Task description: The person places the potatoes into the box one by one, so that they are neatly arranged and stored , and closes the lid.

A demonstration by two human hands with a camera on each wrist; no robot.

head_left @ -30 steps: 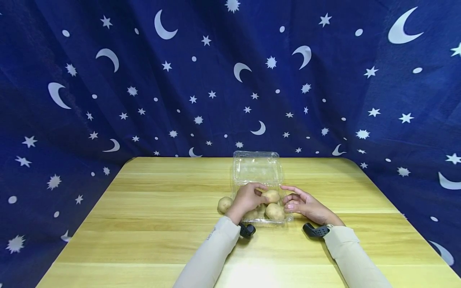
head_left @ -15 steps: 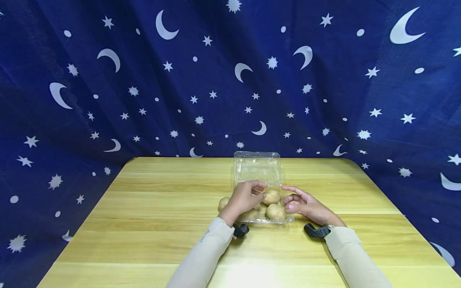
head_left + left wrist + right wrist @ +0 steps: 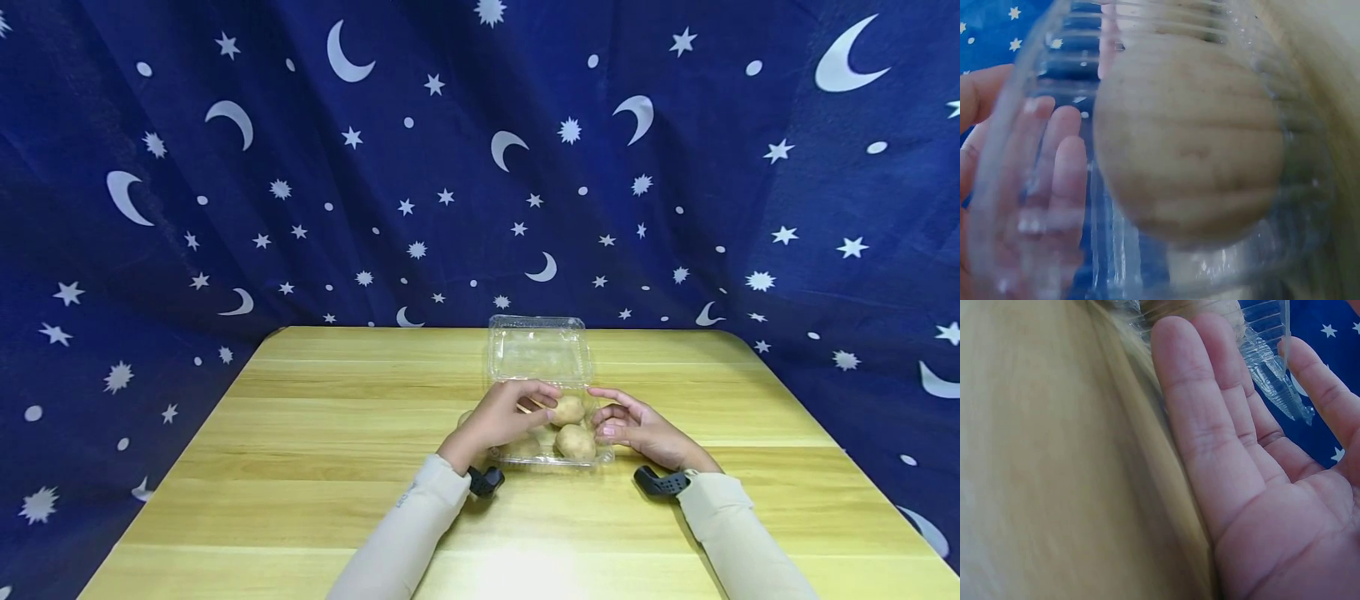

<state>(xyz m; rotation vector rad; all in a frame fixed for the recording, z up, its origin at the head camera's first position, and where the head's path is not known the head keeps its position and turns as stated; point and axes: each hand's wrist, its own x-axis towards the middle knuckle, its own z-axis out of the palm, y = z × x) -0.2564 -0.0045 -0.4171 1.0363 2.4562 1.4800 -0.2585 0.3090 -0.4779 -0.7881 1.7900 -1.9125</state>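
Note:
A clear plastic clamshell box (image 3: 536, 462) stands on the table with its lid (image 3: 540, 350) raised at the back. Several potatoes lie in it, among them a rear potato (image 3: 567, 410) and a front right potato (image 3: 576, 442). My left hand (image 3: 502, 414) hovers over the box's left half, fingers loosely bent, thumb tip close to the rear potato; contact cannot be told. In the left wrist view, a large potato (image 3: 1191, 144) shows through the ribbed plastic. My right hand (image 3: 645, 433) rests at the box's right side, fingers extended along the wall, holding nothing.
Another potato (image 3: 465, 417) lies just left of the box, mostly hidden behind my left hand. The wooden table (image 3: 337, 467) reaches back to a blue curtain (image 3: 450, 167) with moons and stars. Black wrist cameras sit below both hands.
My left hand has drawn back left from the rear potato, its fingers loosening and spreading. The left forearm has shifted left, covering more of the outside potato. The right hand stays in place.

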